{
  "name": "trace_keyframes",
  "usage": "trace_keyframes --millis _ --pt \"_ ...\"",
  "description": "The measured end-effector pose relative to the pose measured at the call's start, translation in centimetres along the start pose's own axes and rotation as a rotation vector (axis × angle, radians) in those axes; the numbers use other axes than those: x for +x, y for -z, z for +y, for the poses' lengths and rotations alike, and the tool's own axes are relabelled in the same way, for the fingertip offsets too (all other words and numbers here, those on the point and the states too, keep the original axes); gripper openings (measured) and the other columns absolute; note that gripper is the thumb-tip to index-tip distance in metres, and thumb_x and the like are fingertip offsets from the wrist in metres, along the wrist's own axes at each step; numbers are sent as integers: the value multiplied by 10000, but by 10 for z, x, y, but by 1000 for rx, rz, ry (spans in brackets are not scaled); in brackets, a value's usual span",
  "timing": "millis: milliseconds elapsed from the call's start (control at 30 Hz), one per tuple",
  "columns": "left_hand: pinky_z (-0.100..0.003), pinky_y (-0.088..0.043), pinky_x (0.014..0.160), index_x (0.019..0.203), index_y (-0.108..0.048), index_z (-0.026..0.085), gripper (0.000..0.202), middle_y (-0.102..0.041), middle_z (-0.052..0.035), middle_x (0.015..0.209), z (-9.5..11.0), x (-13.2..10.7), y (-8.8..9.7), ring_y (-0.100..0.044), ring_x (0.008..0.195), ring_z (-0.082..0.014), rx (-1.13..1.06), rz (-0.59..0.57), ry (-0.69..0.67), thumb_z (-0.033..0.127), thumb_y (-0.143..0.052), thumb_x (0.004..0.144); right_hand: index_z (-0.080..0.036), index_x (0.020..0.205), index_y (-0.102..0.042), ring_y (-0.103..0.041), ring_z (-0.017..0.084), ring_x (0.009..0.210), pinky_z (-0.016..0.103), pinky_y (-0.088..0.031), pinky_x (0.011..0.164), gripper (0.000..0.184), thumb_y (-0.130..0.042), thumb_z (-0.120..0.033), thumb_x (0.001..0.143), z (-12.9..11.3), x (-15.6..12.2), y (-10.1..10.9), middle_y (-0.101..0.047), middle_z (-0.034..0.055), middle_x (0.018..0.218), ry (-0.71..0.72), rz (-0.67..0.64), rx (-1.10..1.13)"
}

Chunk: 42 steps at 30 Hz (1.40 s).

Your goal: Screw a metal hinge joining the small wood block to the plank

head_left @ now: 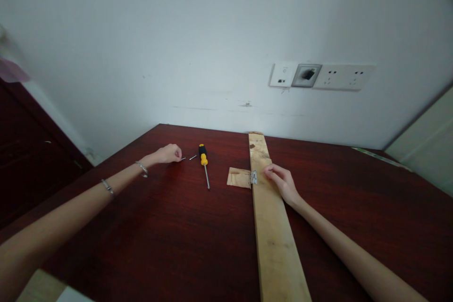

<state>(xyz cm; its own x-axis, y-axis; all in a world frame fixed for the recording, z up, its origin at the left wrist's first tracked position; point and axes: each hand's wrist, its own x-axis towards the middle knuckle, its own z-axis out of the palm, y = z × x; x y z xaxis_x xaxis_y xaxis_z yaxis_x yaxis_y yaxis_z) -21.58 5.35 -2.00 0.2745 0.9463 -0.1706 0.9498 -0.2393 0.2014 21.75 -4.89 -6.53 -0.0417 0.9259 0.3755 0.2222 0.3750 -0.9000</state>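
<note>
A long pale wooden plank [274, 231] lies on the dark red table [159, 236], running from the wall toward me. A small metal hinge [253, 177] joins it to a small wooden piece [239, 177] on its left. My right hand [283, 181] rests flat on the plank beside the hinge, fingers stretched out. My left hand [169, 154] reaches far left with fingers closed in a pinch on a small screw [183, 158]. A second screw [192, 157] lies just right of it. A yellow-and-black screwdriver [204, 163] lies between the screws and the small piece.
A white wall stands behind the table with a row of sockets and a switch [320, 76]. A dark wooden cabinet [31, 151] is at the left. A pale panel [428, 146] leans at the right edge.
</note>
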Motion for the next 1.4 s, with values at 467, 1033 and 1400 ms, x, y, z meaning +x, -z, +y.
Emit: trace_keyframes --millis 467,1033,1400 --pt "-213 -355 575 759 -703 168 161 -708 -38 813 15 -3 8 -613 714 -151 87 39 64 276 -609 684 -196 658 -640 -560 191 682 306 -435 690 213 -612 -391 739 -2 0 -1 -638 20 673 2 5 -19" --pt "-186 -428 452 784 -603 106 215 -590 -1 627 176 18 -20 -513 466 -65 -985 219 -457 312 -657 750 -190 647 -645 -555 180 649 297 -436 661 244 -614 -411 745 -1 1 -1 -627 16 650 -15 16 -18" --pt "-178 -431 422 792 -603 105 354 -569 15 581 226 17 -57 -502 453 -61 -1276 23 -489 412 -749 694 -195 644 -651 -573 185 647 309 -450 668 204 -631 -385 714 -1 4 -2 -647 17 647 -39 45 -19"
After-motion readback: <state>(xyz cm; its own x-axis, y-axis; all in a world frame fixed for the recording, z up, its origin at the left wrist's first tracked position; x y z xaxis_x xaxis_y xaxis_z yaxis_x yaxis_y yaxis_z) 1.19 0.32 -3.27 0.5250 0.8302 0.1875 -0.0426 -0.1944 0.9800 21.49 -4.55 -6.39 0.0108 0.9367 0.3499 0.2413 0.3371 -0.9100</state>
